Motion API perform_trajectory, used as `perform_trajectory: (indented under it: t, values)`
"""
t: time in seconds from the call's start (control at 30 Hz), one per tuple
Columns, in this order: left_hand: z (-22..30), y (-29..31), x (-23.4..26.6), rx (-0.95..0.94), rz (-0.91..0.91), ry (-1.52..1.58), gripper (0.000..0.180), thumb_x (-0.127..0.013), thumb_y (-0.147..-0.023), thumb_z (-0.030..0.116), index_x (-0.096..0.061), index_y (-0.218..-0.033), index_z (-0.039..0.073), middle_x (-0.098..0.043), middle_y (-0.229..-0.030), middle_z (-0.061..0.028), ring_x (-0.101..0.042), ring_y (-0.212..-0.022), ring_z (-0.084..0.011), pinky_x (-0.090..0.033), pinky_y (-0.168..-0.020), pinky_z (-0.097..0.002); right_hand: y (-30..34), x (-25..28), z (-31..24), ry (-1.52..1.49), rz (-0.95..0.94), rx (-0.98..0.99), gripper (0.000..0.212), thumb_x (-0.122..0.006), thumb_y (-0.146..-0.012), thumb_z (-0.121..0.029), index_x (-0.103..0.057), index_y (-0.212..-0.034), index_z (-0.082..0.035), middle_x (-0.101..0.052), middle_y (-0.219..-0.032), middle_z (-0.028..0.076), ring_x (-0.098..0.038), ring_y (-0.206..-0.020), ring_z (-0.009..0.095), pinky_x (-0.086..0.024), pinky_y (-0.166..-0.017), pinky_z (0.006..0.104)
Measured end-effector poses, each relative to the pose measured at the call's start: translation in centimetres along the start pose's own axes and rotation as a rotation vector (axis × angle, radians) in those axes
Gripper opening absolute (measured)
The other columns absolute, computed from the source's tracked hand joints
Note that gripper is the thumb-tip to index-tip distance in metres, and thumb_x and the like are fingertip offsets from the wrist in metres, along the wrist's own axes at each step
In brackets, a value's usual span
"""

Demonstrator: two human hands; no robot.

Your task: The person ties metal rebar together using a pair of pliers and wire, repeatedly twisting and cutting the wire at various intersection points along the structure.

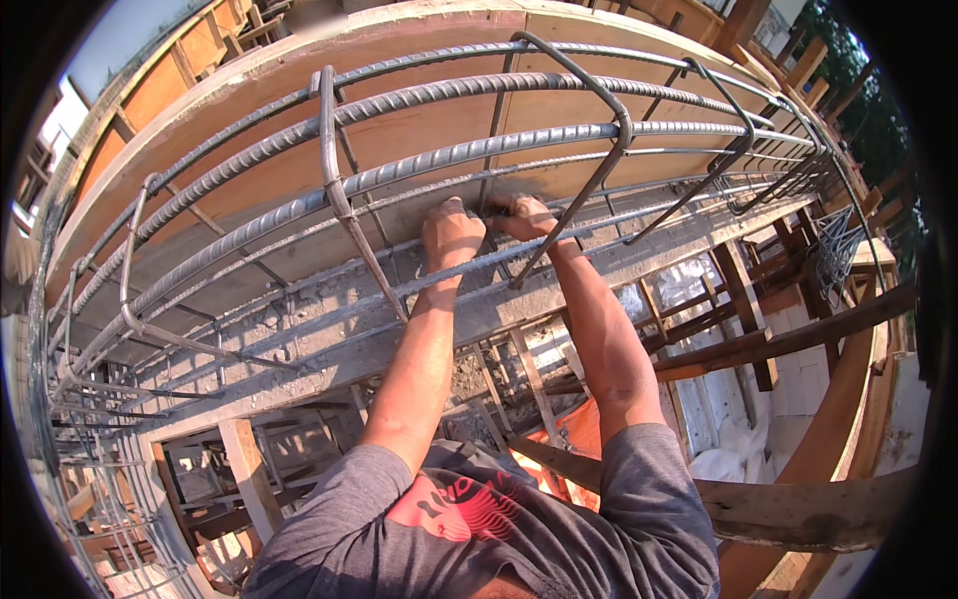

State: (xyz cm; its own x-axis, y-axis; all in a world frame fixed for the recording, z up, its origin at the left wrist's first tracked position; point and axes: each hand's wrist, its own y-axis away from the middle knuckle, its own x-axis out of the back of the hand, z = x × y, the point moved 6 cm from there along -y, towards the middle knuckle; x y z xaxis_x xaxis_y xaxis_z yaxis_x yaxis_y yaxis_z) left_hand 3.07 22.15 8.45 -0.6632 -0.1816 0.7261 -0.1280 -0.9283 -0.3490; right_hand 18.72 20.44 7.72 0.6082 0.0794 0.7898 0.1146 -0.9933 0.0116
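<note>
Tan plywood backs ribbed steel bars, bare hands among them.

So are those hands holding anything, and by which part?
Can't tell: left hand and right hand are close together among steel bars, any hold unclear.

Dark trees over on the far right; near right, a timber cuts across an orange sheet, white sheeting crumpled just beyond; near left, a post leans in sunlight!
</note>
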Motion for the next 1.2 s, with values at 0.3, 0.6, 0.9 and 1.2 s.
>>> perform_trajectory:
  t: [0.3, 0.6, 0.9, 1.2]
  values:
    - [-0.2, 0.8, 1.3, -0.037, 0.063, 0.124, 0.020, -0.067, -0.084, 0.028, -0.076, -0.095, 0.013, -0.072, -0.092, -0.0188, -0.068, -0.088, -0.0412, -0.054, -0.078, -0.0476, 0.7, -0.1, -0.5, 0.204, 0.059, 0.114, 0.050, -0.063, -0.091, -0.046, -0.057, -0.131, -0.017, -0.072, -0.113, 0.012, -0.063, -0.114, 0.034, -0.040, -0.098, 0.0544]
    - [-0.4, 1.2, 0.7, -0.028, 0.151, 0.168, 0.023, -0.067, -0.089, 0.033, -0.076, -0.102, 0.017, -0.072, -0.089, -0.0190, -0.069, -0.085, -0.0419, -0.054, -0.074, -0.0485, 1.3, -0.1, -1.0, 0.287, 0.086, 0.091, 0.045, -0.060, -0.094, -0.047, -0.060, -0.128, -0.018, -0.071, -0.113, 0.011, -0.063, -0.115, 0.033, -0.038, -0.103, 0.0533]
    - [-0.4, 0.9, 1.0, -0.059, 0.093, 0.013, 0.026, -0.062, -0.091, 0.032, -0.073, -0.102, 0.012, -0.072, -0.092, -0.0201, -0.069, -0.089, -0.0416, -0.054, -0.077, -0.0502, -0.7, -2.7, 2.1, 0.351, 0.338, 0.366, 0.024, -0.062, -0.089, -0.036, -0.063, -0.111, -0.026, -0.072, -0.096, 0.012, -0.069, -0.095, 0.032, -0.045, -0.083, 0.0487]
    - [-1.3, -0.2, -1.5, -0.165, 0.138, -0.195, 0.025, -0.066, -0.089, 0.034, -0.076, -0.097, 0.013, -0.073, -0.088, -0.0178, -0.071, -0.084, -0.0385, -0.055, -0.074, -0.0453, 4.2, 0.6, -0.7, 0.541, 0.578, 0.344, 0.036, -0.065, -0.081, -0.024, -0.062, -0.113, -0.007, -0.065, -0.111, 0.024, -0.061, -0.104, 0.044, -0.047, -0.094, 0.0541]
